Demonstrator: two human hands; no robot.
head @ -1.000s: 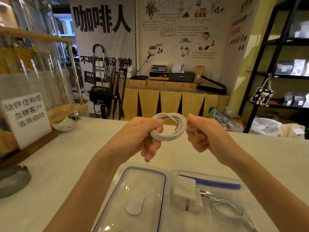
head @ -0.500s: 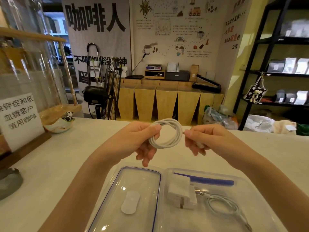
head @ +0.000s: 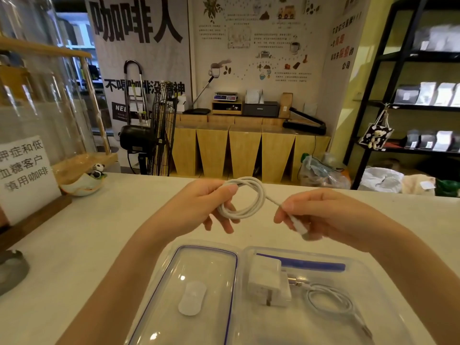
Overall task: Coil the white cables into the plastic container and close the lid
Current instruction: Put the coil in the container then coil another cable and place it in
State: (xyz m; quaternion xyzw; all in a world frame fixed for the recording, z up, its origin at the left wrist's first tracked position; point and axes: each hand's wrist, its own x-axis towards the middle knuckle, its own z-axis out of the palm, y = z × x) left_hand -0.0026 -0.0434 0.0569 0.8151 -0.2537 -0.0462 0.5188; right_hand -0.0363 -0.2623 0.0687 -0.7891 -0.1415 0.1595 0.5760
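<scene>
I hold a white cable (head: 251,205) wound into a small round coil above the counter. My left hand (head: 206,205) pinches the coil at its top left. My right hand (head: 321,215) grips the cable's free end with its white plug, a short straight stretch running from it to the coil. Below, a clear plastic container (head: 373,295) holds a white charger block (head: 270,286) and a second, thinner coiled white cable (head: 328,303). Its clear lid (head: 199,265), edged in blue, lies flat to the left of the container.
A sign with Chinese text (head: 23,170) in a wooden stand and a small bowl with a panda figure (head: 84,183) sit at the counter's left. A dark round object (head: 10,270) lies at the left edge. Glass jars rise at far left.
My right hand has moved right and down, away from the coil, drawing out the plug end so a short straight length shows. The left hand keeps its hold on the coil.
</scene>
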